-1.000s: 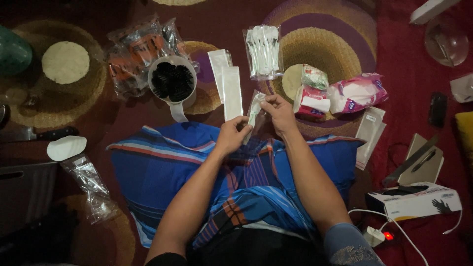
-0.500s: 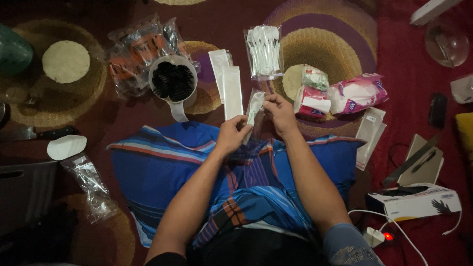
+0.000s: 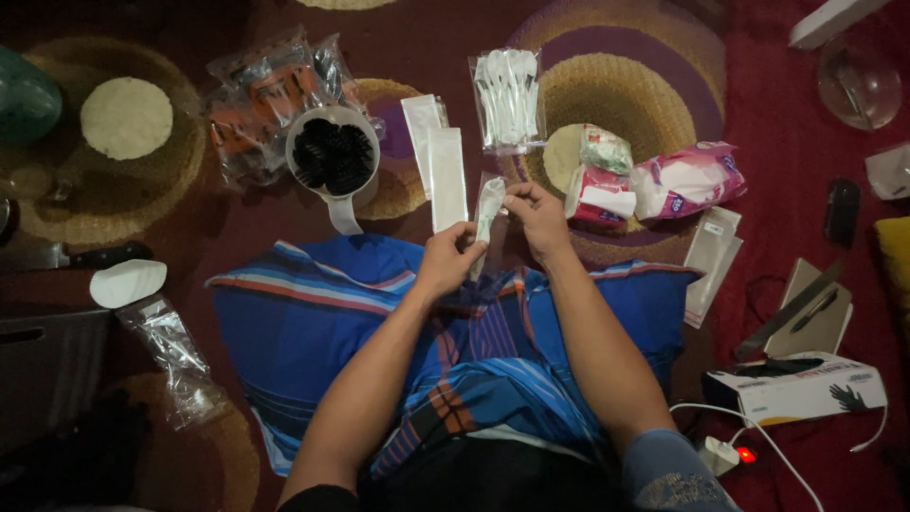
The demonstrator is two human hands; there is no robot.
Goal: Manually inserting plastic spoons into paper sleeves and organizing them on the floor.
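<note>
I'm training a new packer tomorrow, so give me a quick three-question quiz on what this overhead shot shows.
1. True or false: both hands hold the slim clear sleeve with a white utensil inside.
2. What fills the white jug? A) dark round pieces B) rice C) water
3. Which hand grips the sleeve's upper end?

Key
1. True: the left hand and right hand both pinch it.
2. A
3. The right hand; the left hand holds it lower down.
</note>
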